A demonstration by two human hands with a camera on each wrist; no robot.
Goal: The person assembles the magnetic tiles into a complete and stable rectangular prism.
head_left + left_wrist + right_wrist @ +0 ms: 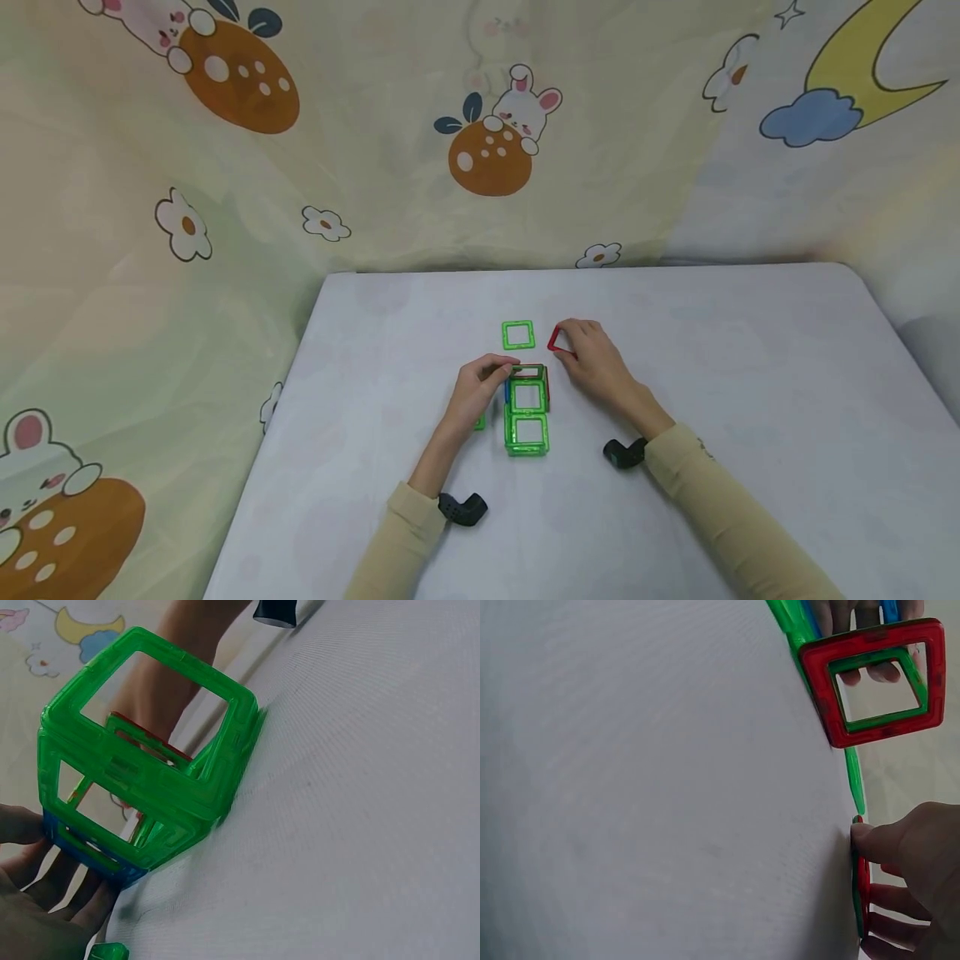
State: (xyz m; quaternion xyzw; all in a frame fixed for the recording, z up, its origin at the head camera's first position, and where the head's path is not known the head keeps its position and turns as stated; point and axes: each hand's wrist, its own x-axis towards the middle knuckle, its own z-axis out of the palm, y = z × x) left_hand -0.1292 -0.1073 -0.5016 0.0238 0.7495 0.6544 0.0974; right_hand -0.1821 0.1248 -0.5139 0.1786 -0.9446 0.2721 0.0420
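Left hand (474, 385), fingers apart, touched the far left side of the green structure (528, 413), apparently steadying it. Right hand (596, 354) clamped a red tile (552, 338) between thumb and fingers, near its far right corner, presumably for control.

Just behind the white-topped counter (750, 375), I see a creased, pale cream-and-green fabric backdrop (390, 150), printed with white rabbits (517, 108) hugging spotted orange fruits (483, 171), outlined daisies (182, 227), and a yellow crescent moon (832, 62) tucked behind a blue cloud (812, 118). The counter's far corners are rounded; soft light falls across its surface.
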